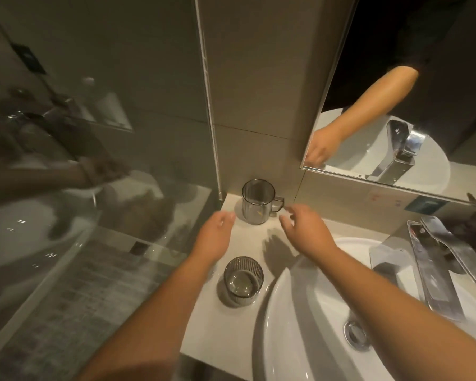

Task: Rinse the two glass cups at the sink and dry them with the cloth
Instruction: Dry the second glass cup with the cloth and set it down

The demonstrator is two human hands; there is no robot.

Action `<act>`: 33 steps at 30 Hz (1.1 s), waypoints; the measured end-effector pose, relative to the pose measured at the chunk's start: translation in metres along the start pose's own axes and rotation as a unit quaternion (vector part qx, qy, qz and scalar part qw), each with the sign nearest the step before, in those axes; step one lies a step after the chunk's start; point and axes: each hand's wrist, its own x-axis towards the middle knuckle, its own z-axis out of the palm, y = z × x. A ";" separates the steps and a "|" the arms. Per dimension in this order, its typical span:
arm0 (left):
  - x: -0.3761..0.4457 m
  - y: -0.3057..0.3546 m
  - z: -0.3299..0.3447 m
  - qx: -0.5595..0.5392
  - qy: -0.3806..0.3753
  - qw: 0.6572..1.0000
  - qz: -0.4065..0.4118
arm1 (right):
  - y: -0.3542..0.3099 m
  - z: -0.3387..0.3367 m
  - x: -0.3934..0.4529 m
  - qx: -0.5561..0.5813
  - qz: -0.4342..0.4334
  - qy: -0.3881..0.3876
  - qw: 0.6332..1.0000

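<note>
we see two glass cups on the pale surface [248,235] to the left of the white sink [300,312]. the handled cup [258,201] stands upright in the far corner of the surface, against the tiled wall, its handle pointing toward the sink side. the ribbed cup [243,280] stands upright nearer to us, just beside the sink's left rim, with what looks like a little water in its bottom.

both of our hands reach toward the handled cup and neither holds anything. the left hand [217,229] hovers just left of that cup, its grip wide, fingers relaxed and spread, apparently not touching the glass. the right hand [304,225] hovers just right of it, near the handle, its grip also wide with fingers loosely extended; motion blur keeps us from telling whether a fingertip touches the handle. the right forearm crosses above the sink's left rim.

in the sink we see the chrome drain [356,334]. the chrome tap [434,270] stands behind the sink, to its right side. above the sink hangs a mirror [396,78] that reflects an arm and the tap. to the left of the surface stands a glass partition [80,133] with blurred reflections.
</note>
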 end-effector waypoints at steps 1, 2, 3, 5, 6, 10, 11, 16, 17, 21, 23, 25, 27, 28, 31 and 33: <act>-0.022 -0.015 0.002 -0.037 -0.001 0.999 -0.017 | -0.005 0.001 -0.023 -0.021 -0.030 -0.021 0.999; -0.042 -0.029 0.004 -0.073 -0.010 0.997 -0.038 | -0.011 0.003 -0.046 -0.041 -0.059 -0.056 0.996; -0.060 -0.044 0.005 -0.095 -0.015 0.994 -0.056 | -0.016 0.005 -0.066 -0.060 -0.084 -0.101 0.990; -0.085 -0.067 0.005 -0.093 -0.032 0.993 -0.062 | -0.022 0.011 -0.091 -0.091 -0.112 -0.184 0.972; -0.094 -0.074 0.003 -0.082 -0.046 0.994 -0.058 | -0.024 0.014 -0.097 -0.101 -0.117 -0.210 0.965; -0.106 -0.077 -0.003 -0.046 -0.094 0.994 -0.036 | -0.033 0.021 -0.091 -0.105 -0.083 -0.236 0.962; -0.107 -0.074 -0.003 -0.026 -0.115 0.993 -0.021 | -0.035 0.024 -0.088 -0.104 -0.076 -0.236 0.963; -0.112 -0.055 -0.004 0.023 -0.139 0.990 0.019 | -0.042 0.028 -0.089 -0.058 -0.064 -0.224 0.971; -0.115 -0.051 -0.007 0.020 -0.128 0.991 0.028 | -0.045 0.023 -0.093 -0.047 -0.067 -0.214 0.973; -0.129 -0.038 -0.025 0.031 -0.086 0.993 0.081 | -0.060 -0.018 -0.118 0.001 -0.110 -0.162 0.981; -0.145 -0.023 -0.036 0.038 -0.071 0.988 0.129 | -0.070 -0.048 -0.137 0.029 -0.118 -0.142 0.982; -0.163 -0.004 -0.042 0.036 -0.092 0.980 0.174 | -0.075 -0.075 -0.161 0.067 -0.117 -0.125 0.983; -0.181 0.013 -0.042 0.033 -0.131 0.971 0.199 | -0.075 -0.094 -0.185 0.108 -0.102 -0.107 0.983; -0.191 0.019 -0.040 0.023 -0.148 0.968 0.203 | -0.073 -0.102 -0.198 0.131 -0.091 -0.102 0.982; -0.214 0.030 -0.026 -0.016 -0.170 0.960 0.223 | -0.062 -0.116 -0.232 0.166 -0.059 -0.075 0.982; -0.227 0.030 -0.017 -0.010 -0.176 0.957 0.230 | -0.043 -0.115 -0.259 0.172 -0.021 -0.048 0.984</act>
